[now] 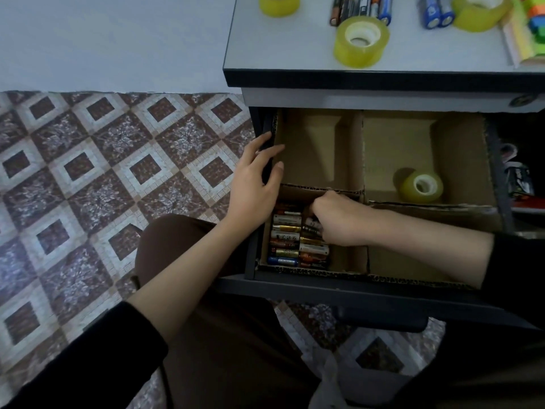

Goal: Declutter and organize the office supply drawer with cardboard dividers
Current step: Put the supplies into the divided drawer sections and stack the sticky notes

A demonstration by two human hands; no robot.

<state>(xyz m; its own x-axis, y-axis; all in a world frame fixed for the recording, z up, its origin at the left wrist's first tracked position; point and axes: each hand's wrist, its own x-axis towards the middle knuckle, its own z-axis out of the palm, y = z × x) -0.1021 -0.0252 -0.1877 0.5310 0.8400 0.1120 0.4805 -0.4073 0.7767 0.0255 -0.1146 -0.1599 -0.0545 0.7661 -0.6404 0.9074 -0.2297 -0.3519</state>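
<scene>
Right now the dark grey metal drawer (pixel 383 293) is open under the pale grey bench (pixel 280 48); brown cardboard dividers (pixel 362 149) split it into 4 compartments; near-L compartment holds mixed cylindrical batteries (pixel 287 240), lying in 2 columns; far-R compartment has 1 yellowish clear tape roll (pixel 421 185); L hand (pixel 255 184) rests on drawer's L wall, fingers loose & nearly straight, tips over cardboard rim, holding nothing; R hand (pixel 342 219) is down in battery compartment, fingers curled onto batteries; can't tell if it grips one; bench top carries 3 more tape rolls (pixel 361 42), loose batteries (pixel 361 8), coloured sticky-note stack (pixel 525 33).
</scene>
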